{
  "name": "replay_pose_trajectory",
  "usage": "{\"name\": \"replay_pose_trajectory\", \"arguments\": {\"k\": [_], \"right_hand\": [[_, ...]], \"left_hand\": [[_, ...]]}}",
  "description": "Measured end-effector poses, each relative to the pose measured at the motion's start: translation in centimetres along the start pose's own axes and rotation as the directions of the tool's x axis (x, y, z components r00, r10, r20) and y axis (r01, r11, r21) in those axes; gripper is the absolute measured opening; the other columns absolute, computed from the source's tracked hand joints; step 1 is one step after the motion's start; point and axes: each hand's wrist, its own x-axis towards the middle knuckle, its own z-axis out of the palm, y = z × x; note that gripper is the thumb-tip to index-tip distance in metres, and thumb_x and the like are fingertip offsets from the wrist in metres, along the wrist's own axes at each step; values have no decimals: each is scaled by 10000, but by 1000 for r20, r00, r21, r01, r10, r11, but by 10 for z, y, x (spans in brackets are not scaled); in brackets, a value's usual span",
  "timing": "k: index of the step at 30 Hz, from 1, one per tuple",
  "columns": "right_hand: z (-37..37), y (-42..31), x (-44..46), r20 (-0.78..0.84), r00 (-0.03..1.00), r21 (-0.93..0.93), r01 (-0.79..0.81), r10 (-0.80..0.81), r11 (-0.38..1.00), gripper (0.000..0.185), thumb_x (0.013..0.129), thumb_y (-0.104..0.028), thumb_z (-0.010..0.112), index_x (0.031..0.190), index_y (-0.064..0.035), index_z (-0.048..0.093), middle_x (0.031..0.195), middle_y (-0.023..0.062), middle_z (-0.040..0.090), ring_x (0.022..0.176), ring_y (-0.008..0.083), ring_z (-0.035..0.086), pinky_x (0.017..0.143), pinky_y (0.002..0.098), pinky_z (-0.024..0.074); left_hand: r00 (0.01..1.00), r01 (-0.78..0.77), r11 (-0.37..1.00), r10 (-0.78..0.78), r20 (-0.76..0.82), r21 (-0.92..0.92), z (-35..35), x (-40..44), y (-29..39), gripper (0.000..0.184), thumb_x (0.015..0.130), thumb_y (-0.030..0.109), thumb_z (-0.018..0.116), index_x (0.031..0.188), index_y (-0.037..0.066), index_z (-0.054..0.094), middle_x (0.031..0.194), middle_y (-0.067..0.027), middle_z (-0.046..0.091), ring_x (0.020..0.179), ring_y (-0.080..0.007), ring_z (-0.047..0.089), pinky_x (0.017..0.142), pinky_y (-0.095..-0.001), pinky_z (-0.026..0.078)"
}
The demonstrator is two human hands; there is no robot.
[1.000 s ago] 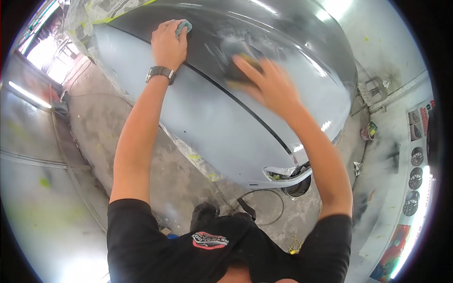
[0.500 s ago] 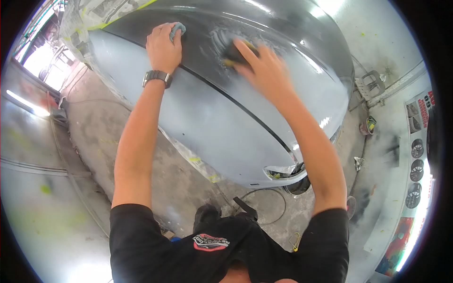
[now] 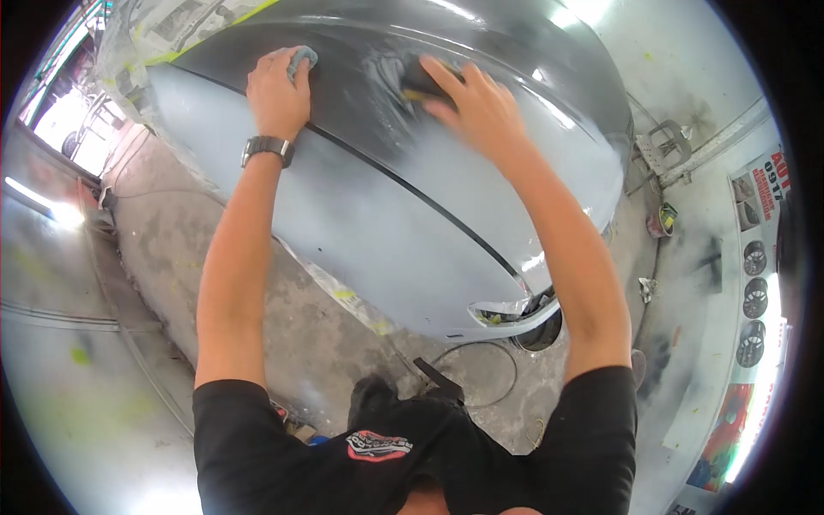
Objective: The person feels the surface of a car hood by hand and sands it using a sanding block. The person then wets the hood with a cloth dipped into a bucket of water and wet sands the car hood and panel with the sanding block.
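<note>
My left hand (image 3: 279,96), with a watch (image 3: 268,152) on its wrist, holds a crumpled light-blue cloth (image 3: 301,62) against the dark part of the car's hood (image 3: 343,43). To its right, my right hand (image 3: 482,107) grips a dark block with yellow edges (image 3: 421,83) pressed on the hood. Whitish wet smears surround the block. The grey-primed fender (image 3: 360,223) lies below, parted from the hood by a dark gap. Part of the block is hidden under my fingers.
Masking paper (image 3: 176,30) with yellow-green tape covers the upper left of the car. A chair (image 3: 665,148) and a small bucket (image 3: 660,223) stand at the right. A hose (image 3: 515,369) loops on the floor beside a black round container (image 3: 541,333).
My right hand and the block have shifted over the smeared patch, and the smears have changed shape. The whole view has drifted, with my left hand still holding the cloth on the hood.
</note>
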Motion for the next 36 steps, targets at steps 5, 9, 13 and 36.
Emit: {"name": "replay_pose_trajectory", "arguments": {"k": [5, 9, 13, 36], "right_hand": [[-75, -1, -163, 151, 988, 0, 11, -11, 1000, 786, 814, -319, 850, 1540, -320, 550, 1134, 87, 653, 957, 315, 656, 782, 435, 549], [-60, -14, -93, 194, 978, 3, 81, -80, 997, 777, 824, -340, 845, 1540, -322, 544, 1111, 87, 651, 943, 300, 661, 764, 432, 557], [10, -39, 22, 11, 989, 59, 144, -145, 988, 752, 892, -395, 803, 1576, -344, 496, 1025, 99, 614, 847, 333, 634, 742, 469, 535], [-79, 2, -153, 218, 973, 40, 70, -77, 997, 779, 791, -285, 875, 1515, -306, 588, 1235, 74, 677, 1081, 300, 680, 904, 420, 551]], "left_hand": [[1000, 17, 1000, -17, -18, 2, 1, -5, 3, 238, 998, 292, 687, 1181, 157, 759, 1244, -76, 709, 1150, -330, 644, 1025, -464, 470], [998, 62, 998, -63, 11, 25, 3, -1, 5, 238, 997, 297, 687, 1179, 158, 756, 1237, -62, 710, 1139, -329, 644, 1022, -468, 471], [996, 84, 996, -85, 30, 31, -3, -3, 11, 241, 999, 302, 683, 1179, 159, 755, 1238, -57, 711, 1139, -326, 643, 1024, -477, 468], [999, 42, 999, -42, -15, 8, 1, -5, 9, 258, 1011, 310, 675, 1216, 183, 765, 1257, -68, 723, 1141, -347, 652, 1009, -473, 491]]}}
